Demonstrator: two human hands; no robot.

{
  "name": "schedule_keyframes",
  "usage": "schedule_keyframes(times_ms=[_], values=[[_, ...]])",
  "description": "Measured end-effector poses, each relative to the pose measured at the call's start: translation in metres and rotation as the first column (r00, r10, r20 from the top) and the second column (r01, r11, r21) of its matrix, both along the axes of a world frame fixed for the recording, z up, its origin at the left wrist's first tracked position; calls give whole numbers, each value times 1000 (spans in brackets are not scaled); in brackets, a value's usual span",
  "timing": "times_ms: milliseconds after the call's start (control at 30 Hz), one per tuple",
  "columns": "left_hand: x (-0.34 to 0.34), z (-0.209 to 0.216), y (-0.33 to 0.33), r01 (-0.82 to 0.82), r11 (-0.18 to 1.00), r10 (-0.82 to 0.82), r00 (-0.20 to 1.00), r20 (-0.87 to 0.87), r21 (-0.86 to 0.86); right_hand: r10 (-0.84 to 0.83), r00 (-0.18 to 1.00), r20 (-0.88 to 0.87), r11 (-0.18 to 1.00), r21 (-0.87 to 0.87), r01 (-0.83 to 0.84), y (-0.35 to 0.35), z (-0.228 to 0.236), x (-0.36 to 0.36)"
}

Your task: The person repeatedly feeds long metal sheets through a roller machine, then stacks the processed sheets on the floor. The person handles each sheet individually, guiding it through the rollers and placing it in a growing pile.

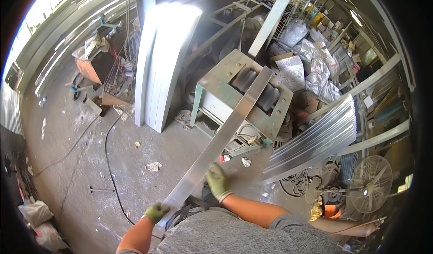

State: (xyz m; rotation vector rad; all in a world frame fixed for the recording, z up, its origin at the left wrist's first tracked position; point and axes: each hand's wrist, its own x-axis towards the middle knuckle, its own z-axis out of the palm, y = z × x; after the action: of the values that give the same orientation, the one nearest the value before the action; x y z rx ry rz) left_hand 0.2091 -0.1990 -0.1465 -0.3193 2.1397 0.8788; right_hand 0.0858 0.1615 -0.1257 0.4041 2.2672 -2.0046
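A long flat silvery metal bar (212, 152) slants from my waist up to the far right. Its far end lies across a pale green machine (216, 80) with dark rollers (269, 97) in its top opening. My left hand (156, 212), in a green glove, is closed on the bar's near end. Farther along, my right hand (218, 180), gloved alike, is beside the bar's right edge with its fingers stretched out. I cannot tell whether it touches the bar.
A bundle of long pale metal profiles (164, 69) stands left of the machine. Ribbed metal strips (311, 141) lean on the right, near a caged fan (372, 182). A black cable (107, 150) crosses the floor, with a small metal T-shaped piece (102, 190) beside it.
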Motion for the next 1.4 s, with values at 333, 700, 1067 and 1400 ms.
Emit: schedule_keyframes(times_ms=[333,700,1067,1400], values=[[-203,9,221,-105,821,61,994,96,561,-138,943,302,989,90,115,79,35,-78],[-308,72,355,414,908,-410,846,-340,-64,-389,905,172,820,513,255,140,69,-211],[-462,76,466,639,750,-640,637,-429,-170,-374,827,-421,573,596,562,212,27,-180],[-505,98,519,403,915,-390,903,-182,37,-240,875,-420,447,753,483,221,15,-149]])
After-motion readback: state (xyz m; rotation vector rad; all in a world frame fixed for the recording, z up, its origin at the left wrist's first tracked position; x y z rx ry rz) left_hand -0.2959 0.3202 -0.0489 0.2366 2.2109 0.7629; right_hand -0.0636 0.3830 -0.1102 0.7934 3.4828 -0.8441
